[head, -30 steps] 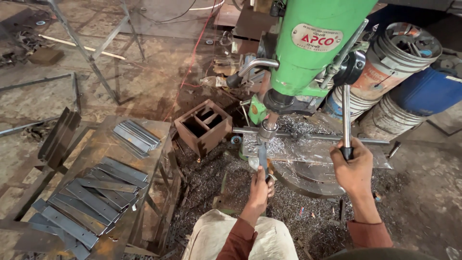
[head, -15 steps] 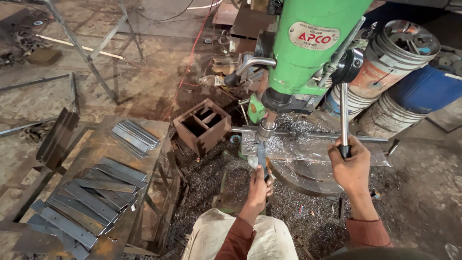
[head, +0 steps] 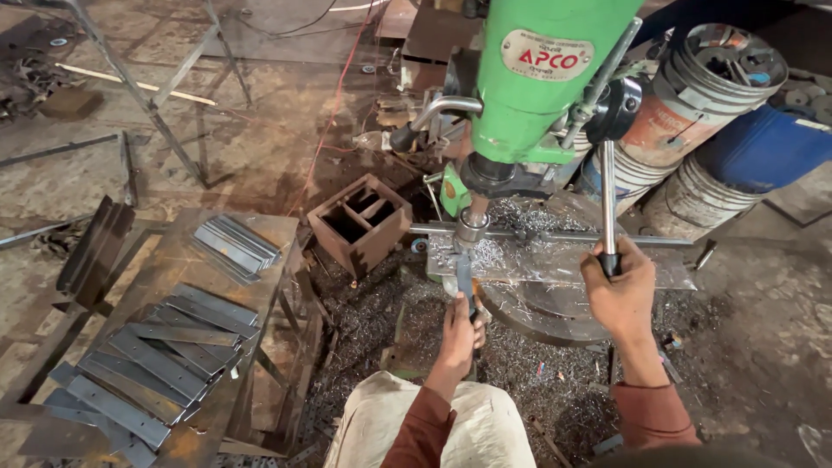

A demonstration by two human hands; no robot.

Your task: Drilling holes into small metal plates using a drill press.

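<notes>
A green drill press (head: 529,78) stands over a metal worktable (head: 563,260) covered in shiny swarf. My right hand (head: 620,290) grips the black knob of the feed lever (head: 607,204), which points almost straight up. My left hand (head: 459,329) holds a flat steel strip (head: 464,276) by its near end, the far end lying under the chuck (head: 472,227). The drill tip is hidden behind the chuck and shavings.
On the left, a rusty stand (head: 186,260) carries two heaps of flat steel strips (head: 165,355). A rusty square box frame (head: 360,221) sits on the floor. Buckets (head: 693,104) and a blue drum (head: 767,147) are at the right. Metal shavings cover the floor.
My right hand has slid slightly down and left with the lever knob. My left hand stays on the strip under the chuck.
</notes>
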